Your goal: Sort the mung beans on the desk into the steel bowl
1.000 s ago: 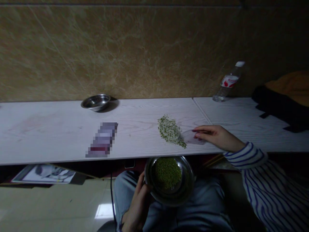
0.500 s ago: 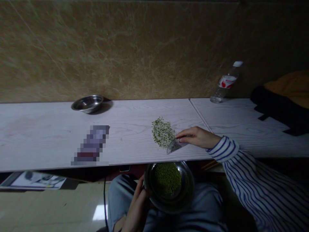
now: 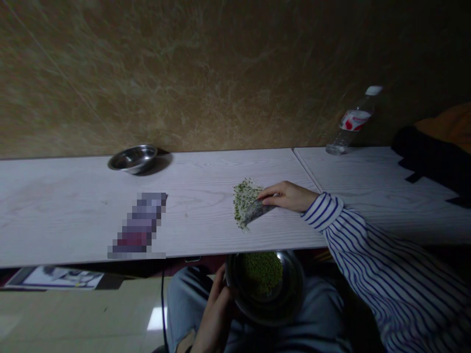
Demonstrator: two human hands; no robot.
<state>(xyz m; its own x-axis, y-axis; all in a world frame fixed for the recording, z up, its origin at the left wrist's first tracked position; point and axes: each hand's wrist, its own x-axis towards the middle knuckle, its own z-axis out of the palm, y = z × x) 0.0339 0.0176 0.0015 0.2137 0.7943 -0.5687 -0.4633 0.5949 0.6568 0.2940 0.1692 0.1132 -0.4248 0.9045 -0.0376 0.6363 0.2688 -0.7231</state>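
My right hand (image 3: 285, 195) is closed on a thin, see-through scraper (image 3: 257, 210), its edge down on the tabletop. The scraper lies against a patch of green beans mixed with small white grains, like mung beans and rice (image 3: 241, 196), spread on the table. Part of the patch is hidden behind the scraper and fingers. Below the table's front edge, my left hand (image 3: 221, 306) grips the left rim of a steel bowl (image 3: 294, 294). Many green beans (image 3: 261, 272) lie in that bowl, which rests over my lap.
A second steel bowl (image 3: 134, 159) stands near the wall at left. A blurred-out flat item (image 3: 142, 223) lies in front of it. At the right are a water bottle (image 3: 351, 122) and a dark and orange bag (image 3: 430, 147). The white table (image 3: 198, 206) meets a marbled wall.
My right hand has moved left with the scraper, into the patch, whose right side is pushed inward. My left hand still holds the bowl. The view has shifted slightly.
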